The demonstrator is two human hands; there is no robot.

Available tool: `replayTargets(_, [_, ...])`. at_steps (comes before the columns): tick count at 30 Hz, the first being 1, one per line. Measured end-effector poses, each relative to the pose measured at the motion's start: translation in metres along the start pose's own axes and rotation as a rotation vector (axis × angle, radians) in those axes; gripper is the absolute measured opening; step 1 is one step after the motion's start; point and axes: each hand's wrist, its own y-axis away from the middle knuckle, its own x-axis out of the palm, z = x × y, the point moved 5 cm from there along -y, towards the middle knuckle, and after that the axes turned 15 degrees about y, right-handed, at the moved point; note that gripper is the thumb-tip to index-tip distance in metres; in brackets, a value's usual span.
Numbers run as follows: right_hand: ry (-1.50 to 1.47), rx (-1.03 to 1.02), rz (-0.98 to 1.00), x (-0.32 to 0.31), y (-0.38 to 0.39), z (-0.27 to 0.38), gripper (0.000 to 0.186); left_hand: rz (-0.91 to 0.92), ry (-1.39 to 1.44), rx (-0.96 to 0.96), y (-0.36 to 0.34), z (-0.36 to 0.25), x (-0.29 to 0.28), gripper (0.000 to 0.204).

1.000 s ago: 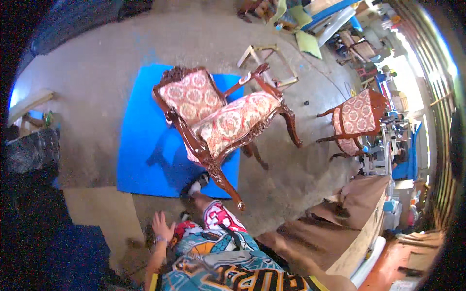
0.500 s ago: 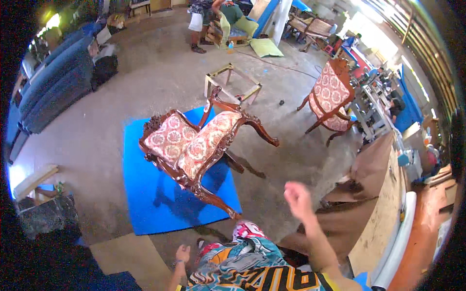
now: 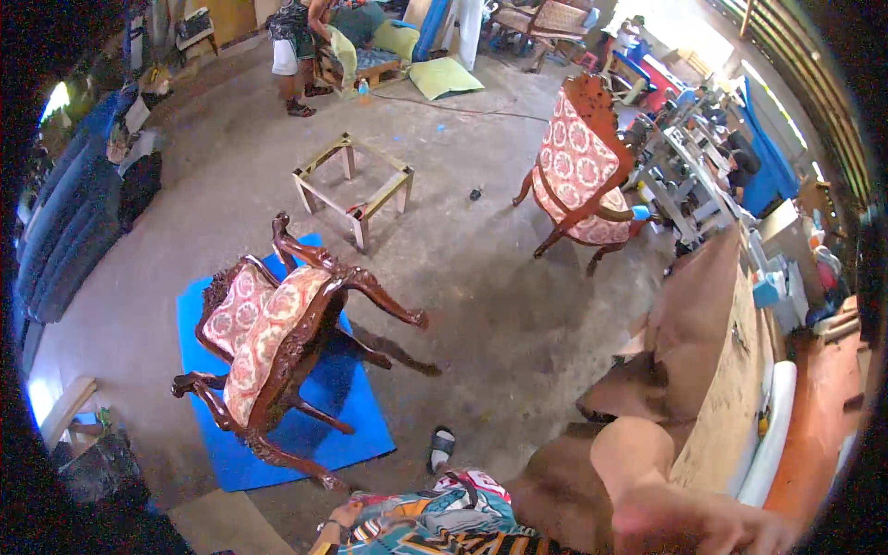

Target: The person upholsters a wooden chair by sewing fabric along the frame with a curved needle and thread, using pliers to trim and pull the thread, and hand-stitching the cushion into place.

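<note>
A carved wooden armchair (image 3: 262, 336) with pink patterned upholstery lies tipped over on a blue mat (image 3: 231, 462) at lower left, legs sticking out. My left hand (image 3: 347, 513) is low beside my patterned shirt, just below the nearest chair leg; its fingers are too small and partly curled to make out what, if anything, they hold. My right hand (image 3: 740, 527) is at the lower right, blurred, beside brown material (image 3: 694, 305) and a wooden board (image 3: 717, 398); whether it holds anything is unclear.
A second armchair (image 3: 578, 171) stands upright at right. A wooden frame (image 3: 398, 190) is on the floor, with a green cushion (image 3: 444, 79) behind it. Another person (image 3: 287, 55) stands beside furniture at the back. Dark blue sofa pieces (image 3: 69, 222) line the left; cluttered benches (image 3: 689, 180) line the right.
My view has tilted up and shifted, so the tipped chair now appears lower left and more floor shows. My right arm has swung out to the lower right.
</note>
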Motion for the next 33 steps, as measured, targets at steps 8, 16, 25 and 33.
replayTargets(8, [-0.028,-0.172,-0.283,-0.044,-0.006,-0.069,0.021,-0.225,0.431,0.116,-0.033,-0.146,-0.011,0.043])
replayTargets(16, [0.086,-0.124,0.032,0.011,-0.018,-0.142,0.025,-0.272,0.607,0.161,-0.129,-0.233,-0.087,0.053])
replayTargets(25, [0.583,1.034,0.702,-0.054,0.219,-0.445,0.041,-0.565,0.715,0.505,-0.204,-0.432,-0.240,0.040])
replayTargets(33, [0.481,1.494,1.754,-0.094,0.551,-0.662,0.084,-0.825,0.874,0.382,-0.389,-0.602,-0.344,0.045])
